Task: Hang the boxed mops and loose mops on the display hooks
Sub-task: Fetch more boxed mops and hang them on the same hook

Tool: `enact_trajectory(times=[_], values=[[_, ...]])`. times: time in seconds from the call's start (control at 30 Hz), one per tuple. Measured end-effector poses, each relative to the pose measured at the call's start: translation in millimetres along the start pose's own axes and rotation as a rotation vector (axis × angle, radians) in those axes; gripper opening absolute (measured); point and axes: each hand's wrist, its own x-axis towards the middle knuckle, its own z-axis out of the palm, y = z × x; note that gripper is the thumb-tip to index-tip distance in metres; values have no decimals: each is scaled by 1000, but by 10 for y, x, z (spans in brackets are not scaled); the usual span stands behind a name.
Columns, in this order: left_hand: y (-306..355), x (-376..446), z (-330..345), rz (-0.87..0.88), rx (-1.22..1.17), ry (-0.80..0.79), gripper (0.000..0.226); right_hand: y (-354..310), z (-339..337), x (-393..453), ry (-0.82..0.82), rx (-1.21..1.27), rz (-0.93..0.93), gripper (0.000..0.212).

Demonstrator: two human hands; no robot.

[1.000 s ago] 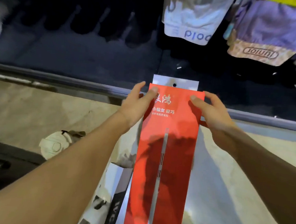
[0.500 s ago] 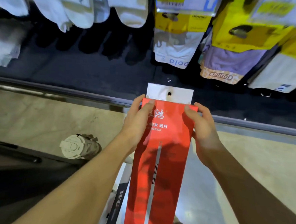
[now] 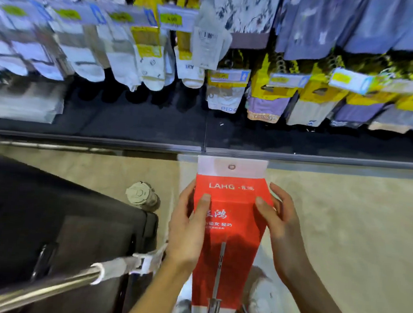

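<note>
I hold a long red mop box (image 3: pixel 228 250) upright in front of me, white lettering on its face and a white hang tab (image 3: pixel 231 167) with a round hole at its top. My left hand (image 3: pixel 186 230) grips the box's left edge near the top, thumb on the front. On the opposite edge my right hand (image 3: pixel 280 232) grips it the same way. The tab sits just below the dark shelf edge. A loose mop with a metal handle (image 3: pixel 45 284) lies at the lower left.
A display wall (image 3: pixel 154 118) above carries hanging packs of socks (image 3: pixel 124 60) and underwear with yellow price tags (image 3: pixel 227 76). A black suitcase-like case (image 3: pixel 49 223) stands at left. A pale lidded cup (image 3: pixel 141 197) sits on the beige floor. My shoes show beneath the box.
My view has tilted upward, bringing more of the hanging goods into sight. The box now stands nearer to me and lower in view, and its top flap faces me.
</note>
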Motion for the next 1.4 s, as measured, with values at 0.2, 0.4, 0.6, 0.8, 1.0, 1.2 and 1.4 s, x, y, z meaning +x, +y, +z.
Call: enact_trajectory(times=[0.2,0.4,0.6,0.8,1.0,1.2,1.4], values=[[12,-897,-213,23,82,-44,46,21,-189,-803,79,-114,8,57],[-98,-1383,-501,44,267,-161,74,183,-473,-1321,-46,-271,-75,76],[-238,-1715,-495,187,529,-320,95,314,-843,-1724,-130,-248,-113,83],[-326,-1934,-441,283,626,-348,127,358,-1052,-1907,-271,-341,-181,104],[-168,-2108,-361,348,598,-408,126,290,-1238,-2066,-178,-380,-220,124],[508,-2400,-190,436,605,-449,126,-280,-1424,-2378,-91,-409,-288,126],[1737,-2976,72,626,683,-520,137,-1445,-1650,-2987,-25,-415,-396,136]])
